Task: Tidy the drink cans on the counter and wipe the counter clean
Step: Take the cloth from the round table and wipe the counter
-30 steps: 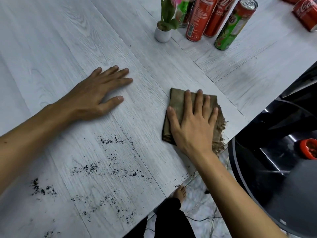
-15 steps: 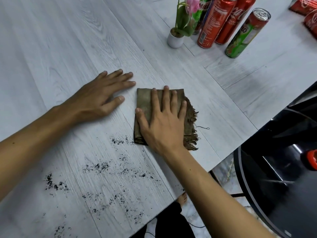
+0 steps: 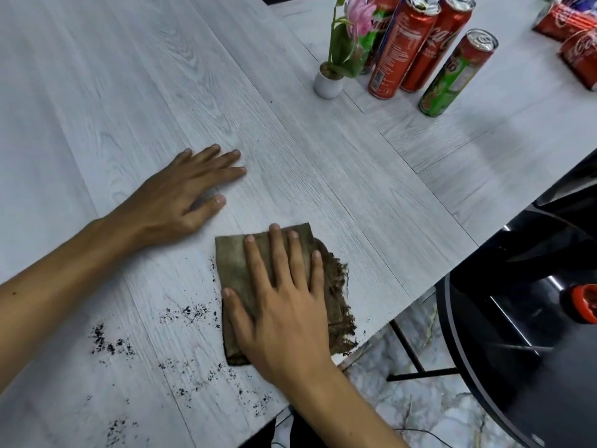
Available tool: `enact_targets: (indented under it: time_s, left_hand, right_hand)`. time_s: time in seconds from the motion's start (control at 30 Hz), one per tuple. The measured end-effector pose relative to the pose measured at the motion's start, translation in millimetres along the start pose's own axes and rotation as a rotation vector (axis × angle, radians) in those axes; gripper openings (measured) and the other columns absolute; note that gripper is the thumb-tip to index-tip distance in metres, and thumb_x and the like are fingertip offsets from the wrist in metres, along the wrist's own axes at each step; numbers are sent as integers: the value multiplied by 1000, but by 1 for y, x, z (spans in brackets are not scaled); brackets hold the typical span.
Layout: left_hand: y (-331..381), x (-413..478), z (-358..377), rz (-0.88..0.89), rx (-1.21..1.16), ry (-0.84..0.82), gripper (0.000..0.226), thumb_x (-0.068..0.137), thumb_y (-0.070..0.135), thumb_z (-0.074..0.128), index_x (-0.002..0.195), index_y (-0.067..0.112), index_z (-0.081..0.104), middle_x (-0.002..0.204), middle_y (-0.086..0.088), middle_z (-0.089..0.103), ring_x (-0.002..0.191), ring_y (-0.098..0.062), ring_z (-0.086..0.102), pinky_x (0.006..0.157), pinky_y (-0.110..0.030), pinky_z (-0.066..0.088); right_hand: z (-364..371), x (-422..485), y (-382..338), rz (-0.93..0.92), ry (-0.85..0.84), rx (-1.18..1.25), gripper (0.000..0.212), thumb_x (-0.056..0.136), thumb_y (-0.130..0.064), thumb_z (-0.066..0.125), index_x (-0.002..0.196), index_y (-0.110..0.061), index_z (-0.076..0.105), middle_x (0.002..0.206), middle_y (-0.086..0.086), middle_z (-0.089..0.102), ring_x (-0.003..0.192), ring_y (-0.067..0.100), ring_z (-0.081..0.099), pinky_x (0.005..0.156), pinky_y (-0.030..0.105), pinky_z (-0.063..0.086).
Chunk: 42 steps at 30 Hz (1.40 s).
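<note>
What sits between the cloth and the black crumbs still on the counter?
Nothing visible. The right hand presses the cloth flat, and the nearest crumbs lie on bare counter just beside its left edge. The left hand rests farther back, out of the way.

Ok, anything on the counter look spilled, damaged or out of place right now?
Yes. Black crumbs lie scattered over the counter left of the cloth under the right hand. The cloth's right edge is frayed. At far right, red cans lie tipped over.
</note>
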<state>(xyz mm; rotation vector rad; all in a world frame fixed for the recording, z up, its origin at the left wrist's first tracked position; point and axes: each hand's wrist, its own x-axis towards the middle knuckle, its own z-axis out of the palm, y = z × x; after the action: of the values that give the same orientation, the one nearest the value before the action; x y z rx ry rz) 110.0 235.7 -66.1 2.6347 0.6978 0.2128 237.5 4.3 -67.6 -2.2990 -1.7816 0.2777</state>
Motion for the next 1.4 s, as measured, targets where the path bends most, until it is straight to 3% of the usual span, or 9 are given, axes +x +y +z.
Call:
enact_targets:
  time_s: [0.17, 0.37, 0.77, 1.2, 1.4]
  left_hand:
    - [4, -7, 1, -12, -1, -6, 59, 103, 48, 35, 160, 35, 31, 170, 17, 16, 159, -7, 4, 129, -44, 6]
    - [11, -15, 2, -50, -1, -11, 58, 104, 45, 36, 161, 35, 29, 170, 17, 14, 158, -5, 2, 130, -43, 5]
    - [12, -25, 3, -74, 29, -31, 57, 105, 49, 33, 161, 40, 26, 170, 21, 12, 157, -2, 0, 129, -42, 5]
    - [-1, -48, -7, -46, -3, -42, 52, 109, 34, 42, 160, 36, 31, 170, 17, 16, 158, -4, 3, 129, -42, 5]
    - [-5, -54, -10, -19, 7, -41, 53, 109, 39, 41, 161, 33, 29, 171, 14, 15, 159, -8, 3, 129, -45, 4]
  right_hand:
    - [-5, -38, 26, 45, 23, -12, 68, 104, -62, 31, 164, -30, 25, 174, 1, 9, 160, 22, 2, 126, 53, 6]
    - [-17, -52, 59, 182, 73, -6, 68, 105, -59, 25, 164, -26, 22, 174, 0, 8, 160, 19, 0, 128, 47, 0]
    - [-22, 15, 99, 337, 140, 7, 74, 104, -60, 24, 165, -19, 14, 174, 7, 5, 160, 25, -1, 127, 52, -5]
    - [-15, 31, 32, 212, 112, 83, 72, 105, -57, 34, 162, -14, 22, 173, 9, 10, 160, 25, 1, 128, 50, -4]
    - [-3, 32, -7, 131, 80, 56, 74, 106, -59, 29, 164, -15, 17, 173, 9, 7, 160, 25, -2, 127, 50, -8]
